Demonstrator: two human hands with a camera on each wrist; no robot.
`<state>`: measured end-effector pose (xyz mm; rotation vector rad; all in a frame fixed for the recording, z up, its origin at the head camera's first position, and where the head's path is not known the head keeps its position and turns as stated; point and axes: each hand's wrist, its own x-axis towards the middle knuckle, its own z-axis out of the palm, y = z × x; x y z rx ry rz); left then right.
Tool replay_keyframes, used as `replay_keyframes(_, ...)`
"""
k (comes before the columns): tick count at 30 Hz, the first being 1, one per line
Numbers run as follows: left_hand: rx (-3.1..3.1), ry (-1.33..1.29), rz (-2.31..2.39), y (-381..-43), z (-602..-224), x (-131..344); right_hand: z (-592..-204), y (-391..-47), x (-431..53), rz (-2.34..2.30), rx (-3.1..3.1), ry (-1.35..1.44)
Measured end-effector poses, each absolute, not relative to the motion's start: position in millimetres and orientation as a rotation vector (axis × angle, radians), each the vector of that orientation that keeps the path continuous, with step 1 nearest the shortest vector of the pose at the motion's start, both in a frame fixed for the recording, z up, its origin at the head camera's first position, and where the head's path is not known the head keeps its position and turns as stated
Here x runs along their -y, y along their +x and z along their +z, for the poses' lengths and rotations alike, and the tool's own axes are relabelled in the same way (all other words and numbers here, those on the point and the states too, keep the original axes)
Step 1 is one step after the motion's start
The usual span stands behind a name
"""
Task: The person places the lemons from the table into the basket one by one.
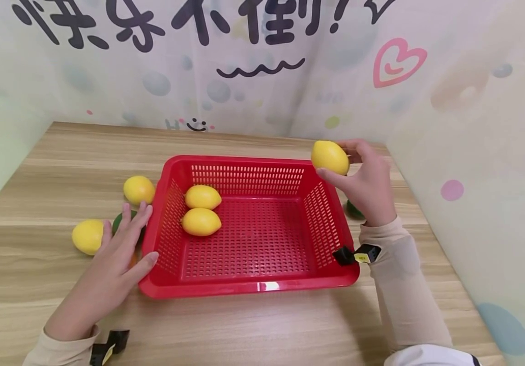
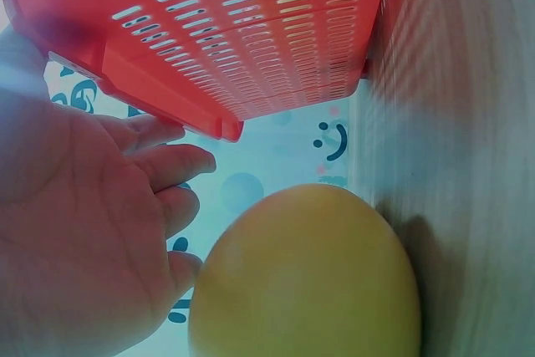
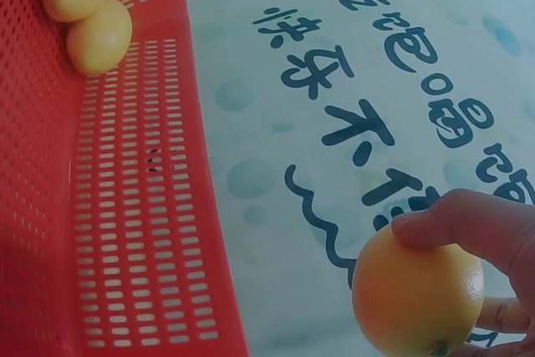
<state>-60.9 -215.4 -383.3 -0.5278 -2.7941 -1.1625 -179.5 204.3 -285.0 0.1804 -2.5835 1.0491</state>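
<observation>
My right hand [image 1: 365,178] grips a yellow lemon [image 1: 329,157] between thumb and fingers, above the back right corner of a red plastic basket [image 1: 249,292]. In the right wrist view the thumb presses on the top of that lemon [image 3: 418,294]. Two more lemons [image 1: 203,197] lie side by side against the basket's left wall. My left hand [image 1: 118,264], fingers extended, is at the left rim of the basket. From the left wrist, the palm faces the basket's slotted side [image 2: 251,31], and a large rounded yellow fruit [image 2: 305,282] fills the lower part.
Left of the basket lie a lemon [image 1: 139,190], another yellow fruit [image 1: 88,237] and a dark green fruit [image 1: 117,223], partly covered by the left hand. Another dark green item [image 1: 355,209] shows beyond the right rim. A printed curtain [image 1: 262,96] hangs behind the wooden table [image 1: 262,330].
</observation>
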Motion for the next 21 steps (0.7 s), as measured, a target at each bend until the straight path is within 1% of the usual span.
replay_keyframes(10,2.790,-0.525,-1.155,-61,-383,215,-288,-186,-184,1.132,2.590,0.249)
replay_keyframes(21,2.799,-0.519,-1.149,-60,-383,215,-288,-192,-165,1.045,2.566,0.415)
